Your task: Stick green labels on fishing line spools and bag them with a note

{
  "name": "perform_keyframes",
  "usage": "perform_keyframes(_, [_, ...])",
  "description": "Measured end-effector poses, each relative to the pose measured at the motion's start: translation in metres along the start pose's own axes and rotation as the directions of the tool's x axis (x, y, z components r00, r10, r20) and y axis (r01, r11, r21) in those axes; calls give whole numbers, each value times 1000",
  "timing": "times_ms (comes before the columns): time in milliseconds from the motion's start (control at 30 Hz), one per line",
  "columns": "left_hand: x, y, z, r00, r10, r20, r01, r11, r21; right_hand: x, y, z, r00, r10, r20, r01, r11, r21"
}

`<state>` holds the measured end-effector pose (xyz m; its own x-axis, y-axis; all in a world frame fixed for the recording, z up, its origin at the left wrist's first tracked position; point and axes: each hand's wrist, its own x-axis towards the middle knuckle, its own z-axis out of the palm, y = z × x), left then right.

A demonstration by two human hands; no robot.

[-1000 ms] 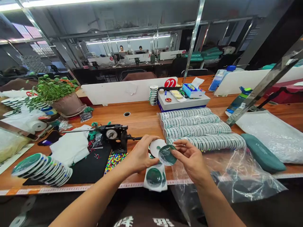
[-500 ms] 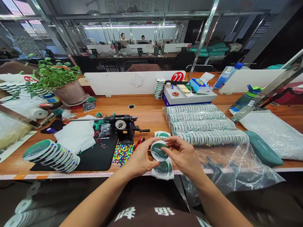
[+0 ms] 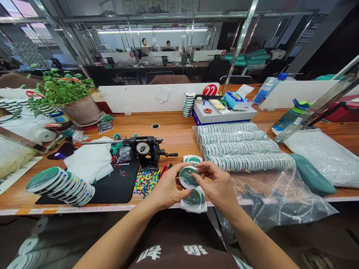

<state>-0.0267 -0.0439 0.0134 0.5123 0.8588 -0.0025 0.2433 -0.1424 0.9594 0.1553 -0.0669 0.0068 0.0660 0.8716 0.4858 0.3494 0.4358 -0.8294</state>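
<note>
Two bare hands meet at one disc (image 3: 187,180), up over the front edge of my desk (image 3: 174,130). My left hand (image 3: 169,188) grips its left rim between thumb and fingers. My right hand (image 3: 217,183) has its thumb and fingertips at the right side; whether they pinch the disc or merely press its face I cannot tell. Round, it measures alike every way; its green-and-white face points up towards me, figures upright. Stickers (image 3: 193,201) lie below it, coloured beads (image 3: 146,184) to its left.
</note>
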Motion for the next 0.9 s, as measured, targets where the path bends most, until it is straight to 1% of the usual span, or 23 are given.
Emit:
perform_keyframes(133, [0, -1, 1, 1000, 1, 2, -1, 1000, -10, 0, -1, 0, 1000, -19, -10, 19, 1000, -3])
perform_keyframes(267, [0, 4, 1, 1000, -2, -4, 2, 1000, -1, 1, -2, -1, 999, -36, -9, 35, 999, -21])
perform_keyframes(433, [-2, 12, -5, 998, -3, 63, 6, 998, -56, -4, -4, 1, 997, -76, -6, 75, 993, -96])
perform_keyframes(500, [-3, 12, -7, 997, 15, 72, -12, 999, -51, -6, -6, 1, 989, -145, 3, 144, 973, -181])
perform_keyframes(600, [-5, 8, -11, 998, 22, 54, -20, 999, -25, -3, -5, -1, 956, -294, 16, 279, 884, -374])
perform_keyframes(633, [-6, 5, -11, 999, 14, 44, -13, 999, -31, 0, -4, -3, 947, -321, 3, 291, 855, -430])
perform_keyframes(667, [-6, 3, -12, 999, 5, 34, -3, 999, -51, 3, -3, -5, 945, -326, -23, 277, 839, -469])
perform_keyframes(733, [-8, 1, -12, 1000, -14, 17, 16, 994, -111, 8, 0, -8, 957, -277, -92, 201, 854, -480])
perform_keyframes(767, [-9, 0, -11, 1000, -19, 11, 21, 989, -146, 10, 1, -8, 969, -231, -92, 168, 880, -445])
perform_keyframes(800, [-10, 1, -11, 1000, -23, 7, 24, 984, -176, 11, 1, -8, 983, -171, -70, 131, 912, -388])
perform_keyframes(833, [-11, 3, -10, 1000, -27, 2, 27, 981, -192, 11, 0, -6, 994, -103, -24, 90, 943, -320])
perform_keyframes(867, [-12, 6, -9, 1000, -31, -4, 30, 981, -194, 11, 0, -4, 999, -30, 39, 38, 967, -250])
perform_keyframes(900, [-14, 9, -8, 999, -36, -6, 34, 982, -186, 10, -1, -1, 994, 45, 104, -25, 982, -186])
